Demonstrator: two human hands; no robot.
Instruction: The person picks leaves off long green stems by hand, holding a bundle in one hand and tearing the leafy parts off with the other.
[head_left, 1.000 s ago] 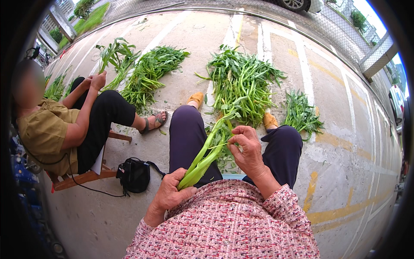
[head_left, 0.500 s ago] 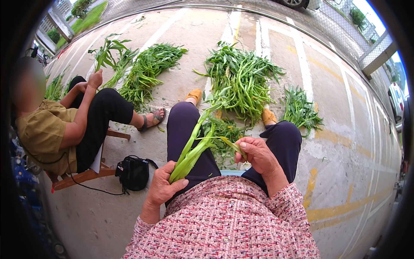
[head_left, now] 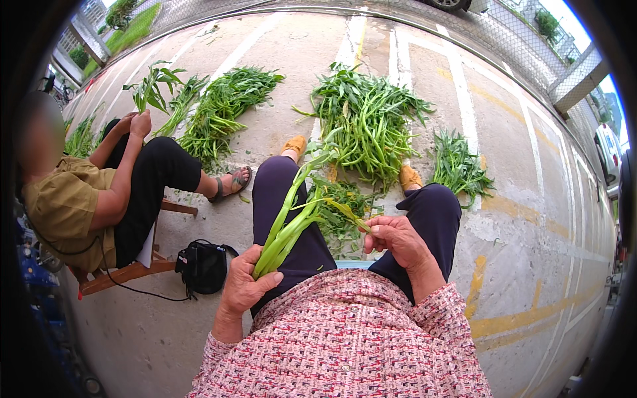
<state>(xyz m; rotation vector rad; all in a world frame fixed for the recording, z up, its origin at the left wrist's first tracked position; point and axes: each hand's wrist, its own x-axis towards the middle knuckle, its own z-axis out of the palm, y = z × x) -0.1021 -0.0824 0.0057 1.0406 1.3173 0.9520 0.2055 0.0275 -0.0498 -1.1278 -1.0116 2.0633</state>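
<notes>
My left hand (head_left: 243,284) is wrapped round the thick lower ends of a small bunch of water spinach stems (head_left: 286,229), which slant up and away over my lap. Between the thumb and fingertips of my right hand (head_left: 403,242) is the tip of a yellowish-green leaf (head_left: 343,211), stretched towards the bunch. Whether that leaf still joins a stem is hard to make out. Beyond my knees, between my feet, lies a large heap of water spinach (head_left: 368,123). Nearer, loose leaves and scraps (head_left: 345,202) are scattered on the ground.
A smaller leafy pile (head_left: 459,166) lies by my right foot, and another heap (head_left: 225,109) is at the far left. On a wooden stool (head_left: 126,275) to my left sits a person (head_left: 79,192) holding greens (head_left: 154,87). A black bag (head_left: 204,266) rests beside the stool.
My right fingers have shifted their pinch to the leaf's tip, and the leaf now spans from them to the bunch. The other person's greens have dipped and turned.
</notes>
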